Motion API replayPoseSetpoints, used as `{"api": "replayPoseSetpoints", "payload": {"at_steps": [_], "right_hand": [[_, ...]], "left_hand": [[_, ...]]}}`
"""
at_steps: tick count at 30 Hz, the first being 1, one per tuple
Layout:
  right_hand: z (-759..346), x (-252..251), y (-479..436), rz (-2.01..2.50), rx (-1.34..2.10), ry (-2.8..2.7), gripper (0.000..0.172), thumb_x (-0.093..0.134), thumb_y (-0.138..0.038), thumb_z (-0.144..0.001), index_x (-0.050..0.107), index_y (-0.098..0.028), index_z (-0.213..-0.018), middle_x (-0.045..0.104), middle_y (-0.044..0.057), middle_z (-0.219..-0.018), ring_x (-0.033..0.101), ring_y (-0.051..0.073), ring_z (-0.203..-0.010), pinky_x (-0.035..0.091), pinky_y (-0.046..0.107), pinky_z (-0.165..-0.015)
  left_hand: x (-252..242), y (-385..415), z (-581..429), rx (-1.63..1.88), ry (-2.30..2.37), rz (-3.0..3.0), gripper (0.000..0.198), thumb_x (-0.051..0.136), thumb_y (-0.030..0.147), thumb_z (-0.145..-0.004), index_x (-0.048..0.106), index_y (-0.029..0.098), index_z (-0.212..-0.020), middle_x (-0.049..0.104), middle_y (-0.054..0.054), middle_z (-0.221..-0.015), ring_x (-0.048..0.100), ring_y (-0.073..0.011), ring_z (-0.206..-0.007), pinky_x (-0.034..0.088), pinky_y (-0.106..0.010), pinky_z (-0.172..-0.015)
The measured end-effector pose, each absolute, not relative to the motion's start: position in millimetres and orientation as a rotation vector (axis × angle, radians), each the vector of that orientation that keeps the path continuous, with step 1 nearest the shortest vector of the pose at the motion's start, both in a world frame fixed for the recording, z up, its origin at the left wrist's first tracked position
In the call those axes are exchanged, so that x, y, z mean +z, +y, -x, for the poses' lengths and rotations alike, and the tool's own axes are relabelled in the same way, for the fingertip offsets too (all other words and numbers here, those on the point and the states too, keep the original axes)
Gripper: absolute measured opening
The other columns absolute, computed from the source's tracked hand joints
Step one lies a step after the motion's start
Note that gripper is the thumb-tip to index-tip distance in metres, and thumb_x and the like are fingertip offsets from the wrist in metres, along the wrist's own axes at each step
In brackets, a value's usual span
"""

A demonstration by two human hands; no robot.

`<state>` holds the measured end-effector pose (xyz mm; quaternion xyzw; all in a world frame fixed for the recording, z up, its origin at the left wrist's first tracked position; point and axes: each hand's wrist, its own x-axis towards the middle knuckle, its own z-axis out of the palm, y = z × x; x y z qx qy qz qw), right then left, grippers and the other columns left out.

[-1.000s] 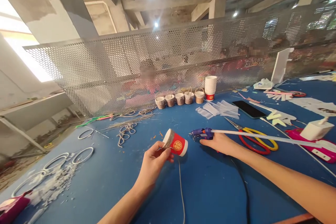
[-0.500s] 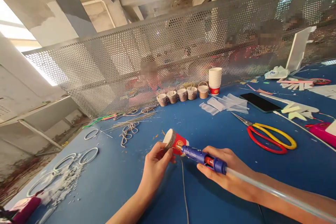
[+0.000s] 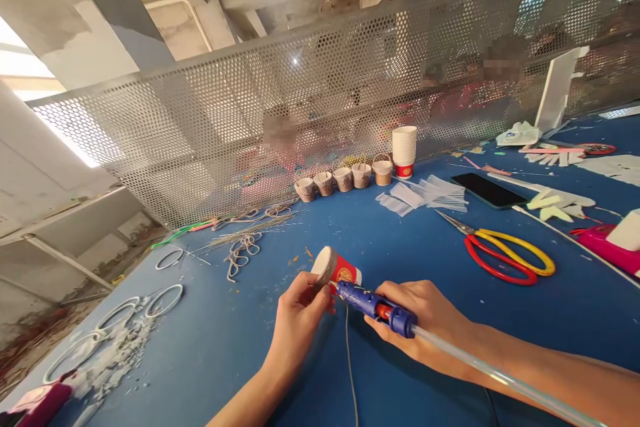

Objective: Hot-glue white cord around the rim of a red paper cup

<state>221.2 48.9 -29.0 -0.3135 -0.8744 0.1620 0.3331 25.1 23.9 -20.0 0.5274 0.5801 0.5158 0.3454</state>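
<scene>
My left hand [image 3: 303, 312] grips a red and white paper cup [image 3: 349, 271] that lies tilted, its white mouth facing up and left. Grey-brown cord is wound round the cup near its rim, and a loose length of this cord [image 3: 349, 353] trails down the table toward me. In my right hand [image 3: 425, 310] is a blue glue gun [image 3: 373, 303] with a long clear glue stick [image 3: 480, 367] running out of its back. Its nozzle points at the cup beside my left fingertips; whether it touches is hard to see.
Several cord-wrapped small cups [image 3: 343, 179] line the mesh screen [image 3: 225, 127] beside a stack of paper cups [image 3: 404, 147]. Scissors [image 3: 500, 253], a phone [image 3: 487, 191] and clear strips [image 3: 425, 195] lie right. White rings [image 3: 165, 300] and cord bundles [image 3: 243, 250] lie left. People are behind the screen.
The glue gun has shifted left and slightly down along the cup, its nozzle now closer to my left fingertips. The cup is still in my left hand. The view has moved slightly.
</scene>
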Motion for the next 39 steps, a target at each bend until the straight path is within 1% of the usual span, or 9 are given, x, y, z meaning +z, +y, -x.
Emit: {"api": "replayPoseSetpoints", "payload": {"at_steps": [6, 11, 16, 22, 28, 33, 39], "right_hand": [[-223, -27, 48, 0.838, 0.367, -2.253, 0.016, 0.049, -0.028, -0.088, 0.049, -0.021, -0.073, 0.061, -0.001, -0.057, 0.058, 0.014, -0.049, 0.037, 0.023, -0.05], [-224, -29, 47, 0.781, 0.257, -2.303, 0.014, 0.049, -0.026, -0.087, 0.051, -0.02, -0.074, 0.062, 0.0, -0.057, 0.057, 0.014, -0.049, 0.036, 0.025, -0.051], [-225, -28, 49, 0.83, 0.32, -2.266, 0.016, 0.049, -0.027, -0.088, 0.049, -0.021, -0.073, 0.061, 0.0, -0.057, 0.058, 0.015, -0.049, 0.036, 0.024, -0.05], [-224, -30, 49, 0.77, 0.263, -2.278, 0.013, 0.05, -0.026, -0.086, 0.051, -0.02, -0.075, 0.062, 0.001, -0.059, 0.058, 0.015, -0.05, 0.037, 0.025, -0.051], [-229, -25, 51, 0.903, 0.449, -2.219, 0.023, 0.048, -0.032, -0.088, 0.046, -0.022, -0.068, 0.058, -0.002, -0.056, 0.054, 0.013, -0.049, 0.036, 0.023, -0.051], [-228, -24, 50, 0.866, 0.468, -2.234, 0.02, 0.048, -0.032, -0.087, 0.048, -0.022, -0.071, 0.059, -0.002, -0.058, 0.054, 0.013, -0.05, 0.036, 0.024, -0.052], [-232, -21, 53, 0.966, 0.586, -2.159, 0.024, 0.05, -0.035, -0.087, 0.048, -0.022, -0.067, 0.058, -0.003, -0.056, 0.053, 0.013, -0.05, 0.035, 0.023, -0.052]], "left_hand": [[-19, 23, -25, 1.326, 1.516, -1.354, 0.013, 0.063, 0.03, -0.072, 0.062, 0.018, -0.068, 0.062, 0.002, -0.055, 0.057, -0.0141, -0.052, 0.048, -0.025, -0.057], [-20, 23, -25, 1.32, 1.487, -1.34, 0.014, 0.064, 0.03, -0.072, 0.061, 0.018, -0.067, 0.061, 0.003, -0.057, 0.056, -0.0132, -0.053, 0.047, -0.024, -0.055], [-17, 23, -24, 1.293, 1.499, -1.332, 0.015, 0.063, 0.032, -0.072, 0.06, 0.018, -0.067, 0.061, 0.002, -0.055, 0.056, -0.0146, -0.054, 0.048, -0.026, -0.058], [-15, 22, -25, 1.285, 1.464, -1.326, 0.016, 0.063, 0.033, -0.071, 0.059, 0.018, -0.067, 0.06, 0.002, -0.056, 0.056, -0.014, -0.054, 0.047, -0.026, -0.057], [-20, 25, -20, 1.274, 1.414, -1.29, 0.012, 0.062, 0.028, -0.071, 0.058, 0.017, -0.067, 0.061, 0.002, -0.055, 0.055, -0.0132, -0.053, 0.047, -0.025, -0.057], [-23, 26, -17, 1.276, 1.355, -1.277, 0.013, 0.064, 0.027, -0.072, 0.058, 0.017, -0.067, 0.062, 0.001, -0.056, 0.055, -0.0126, -0.053, 0.046, -0.025, -0.056], [-24, 28, -15, 1.28, 1.306, -1.246, 0.013, 0.065, 0.027, -0.071, 0.059, 0.016, -0.067, 0.06, 0.002, -0.055, 0.054, -0.0125, -0.053, 0.045, -0.024, -0.053]]}}
